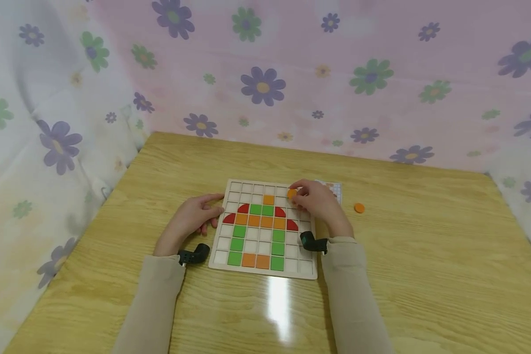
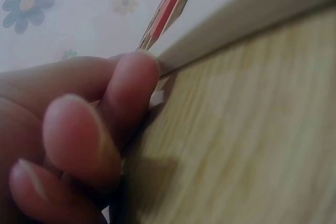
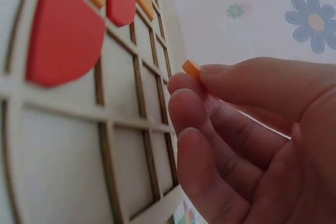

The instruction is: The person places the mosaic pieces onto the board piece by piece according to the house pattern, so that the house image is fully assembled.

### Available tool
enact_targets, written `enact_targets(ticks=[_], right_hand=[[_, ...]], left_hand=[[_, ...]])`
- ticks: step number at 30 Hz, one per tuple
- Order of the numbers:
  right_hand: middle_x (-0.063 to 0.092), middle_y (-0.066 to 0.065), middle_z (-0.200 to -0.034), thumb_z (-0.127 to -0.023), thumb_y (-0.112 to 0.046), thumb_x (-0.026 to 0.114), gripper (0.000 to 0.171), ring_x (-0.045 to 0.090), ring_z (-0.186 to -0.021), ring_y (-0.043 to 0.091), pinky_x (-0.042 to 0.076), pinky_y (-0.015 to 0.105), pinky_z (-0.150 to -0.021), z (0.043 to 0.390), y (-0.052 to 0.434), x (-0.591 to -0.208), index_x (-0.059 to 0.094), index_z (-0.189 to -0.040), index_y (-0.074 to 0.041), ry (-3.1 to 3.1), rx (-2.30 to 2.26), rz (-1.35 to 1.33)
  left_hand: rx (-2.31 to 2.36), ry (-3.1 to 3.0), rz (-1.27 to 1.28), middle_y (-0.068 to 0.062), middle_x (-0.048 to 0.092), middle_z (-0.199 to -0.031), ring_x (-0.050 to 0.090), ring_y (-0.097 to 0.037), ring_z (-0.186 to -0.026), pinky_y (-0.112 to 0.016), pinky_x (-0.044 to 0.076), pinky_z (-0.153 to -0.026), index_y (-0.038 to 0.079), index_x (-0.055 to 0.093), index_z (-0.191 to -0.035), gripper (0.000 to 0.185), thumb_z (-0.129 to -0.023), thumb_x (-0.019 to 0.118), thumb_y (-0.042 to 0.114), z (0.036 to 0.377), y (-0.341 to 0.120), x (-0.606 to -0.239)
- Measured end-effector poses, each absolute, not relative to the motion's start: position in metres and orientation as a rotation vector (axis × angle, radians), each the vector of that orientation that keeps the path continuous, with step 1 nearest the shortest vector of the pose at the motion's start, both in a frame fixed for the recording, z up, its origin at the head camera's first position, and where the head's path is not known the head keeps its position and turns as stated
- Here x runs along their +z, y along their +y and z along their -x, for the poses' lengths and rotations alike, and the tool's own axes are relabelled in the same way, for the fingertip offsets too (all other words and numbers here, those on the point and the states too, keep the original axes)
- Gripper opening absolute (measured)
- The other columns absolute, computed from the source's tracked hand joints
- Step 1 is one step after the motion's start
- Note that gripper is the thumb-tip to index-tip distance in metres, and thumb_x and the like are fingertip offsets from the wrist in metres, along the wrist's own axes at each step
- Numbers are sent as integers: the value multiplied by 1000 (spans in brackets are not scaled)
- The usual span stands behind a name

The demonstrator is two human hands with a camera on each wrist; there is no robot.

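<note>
A square wooden grid board point(image 1: 265, 228) lies on the table, its cells partly filled with green, orange and red pieces. My right hand point(image 1: 316, 199) pinches an orange round disc point(image 1: 291, 194) between thumb and fingers over the board's upper right cells. The right wrist view shows the edge of that orange disc point(image 3: 191, 70) between the fingertips, above the grid. At the board's left edge rests my left hand point(image 1: 192, 216), its fingers loosely bent. In the left wrist view a fingertip point(image 2: 137, 72) touches the side of the board point(image 2: 220, 30).
A second orange disc point(image 1: 359, 208) lies on the table right of the board. Partly behind my right hand is a printed pattern card point(image 1: 337, 190). The wooden table point(image 1: 425, 255) reaches back to a flowered cloth point(image 1: 301, 88), which also hangs along the left side.
</note>
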State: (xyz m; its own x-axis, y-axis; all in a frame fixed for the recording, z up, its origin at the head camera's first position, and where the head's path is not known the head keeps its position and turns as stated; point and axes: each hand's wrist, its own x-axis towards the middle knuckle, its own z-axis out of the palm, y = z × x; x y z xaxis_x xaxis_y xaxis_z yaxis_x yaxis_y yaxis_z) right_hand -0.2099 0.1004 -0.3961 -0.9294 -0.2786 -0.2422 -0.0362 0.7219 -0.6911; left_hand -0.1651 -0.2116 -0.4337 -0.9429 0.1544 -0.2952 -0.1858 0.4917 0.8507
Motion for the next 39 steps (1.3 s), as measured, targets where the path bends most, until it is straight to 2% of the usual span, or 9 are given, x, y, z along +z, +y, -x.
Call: enact_targets(ticks=[3,4,9,11,21,31,39], right_hand=[[63,4,-100,-89,-22,58,30,60,-78,18,47,31,-72,214,98,-395,57,-119,-19,2608,-995,248],[63,4,-101,-89,-22,59,31,60,-80,18,46,33,-77,215,97,-395,58,-119,-19,2603,-1000,246],[63,6,-106,-89,-22,59,32,61,-82,17,46,35,-82,221,90,-398,57,-120,-15,2540,-1083,260],[64,7,-105,-89,-20,59,32,62,-80,18,48,33,-77,222,87,-401,58,-120,-14,2507,-1134,256],[62,6,-98,-87,-21,61,31,56,-82,22,45,34,-78,225,70,-407,60,-117,-16,2552,-1115,184],[60,4,-106,-89,-27,60,29,54,-91,22,47,37,-80,225,57,-411,61,-116,-17,2658,-1043,233],[59,2,-95,-89,-27,59,29,51,-81,22,43,32,-68,223,51,-413,61,-116,-18,2723,-972,245]], left_hand=[[1449,2401,9,-10,62,-66,47,-16,-41,-31,45,-41,28,48,-133,47,-89,60,34,166,-210,-434],[1456,2394,21,-10,63,-66,46,-16,-41,-32,45,-42,28,48,-133,46,-89,60,34,166,-210,-434],[1457,2379,66,-12,62,-67,46,-17,-42,-32,45,-43,31,48,-132,44,-89,60,34,164,-210,-434],[1452,2380,72,-12,62,-67,46,-17,-42,-32,45,-42,31,48,-132,44,-89,60,33,164,-210,-434],[1482,2354,53,-12,61,-67,45,-16,-41,-33,45,-43,30,47,-133,45,-90,60,33,162,-209,-433],[1470,2370,65,-12,62,-66,45,-16,-42,-32,44,-42,30,48,-132,44,-90,59,32,164,-211,-434],[1445,2402,32,-10,62,-65,46,-17,-40,-33,44,-40,28,49,-132,44,-90,60,31,165,-212,-434]])
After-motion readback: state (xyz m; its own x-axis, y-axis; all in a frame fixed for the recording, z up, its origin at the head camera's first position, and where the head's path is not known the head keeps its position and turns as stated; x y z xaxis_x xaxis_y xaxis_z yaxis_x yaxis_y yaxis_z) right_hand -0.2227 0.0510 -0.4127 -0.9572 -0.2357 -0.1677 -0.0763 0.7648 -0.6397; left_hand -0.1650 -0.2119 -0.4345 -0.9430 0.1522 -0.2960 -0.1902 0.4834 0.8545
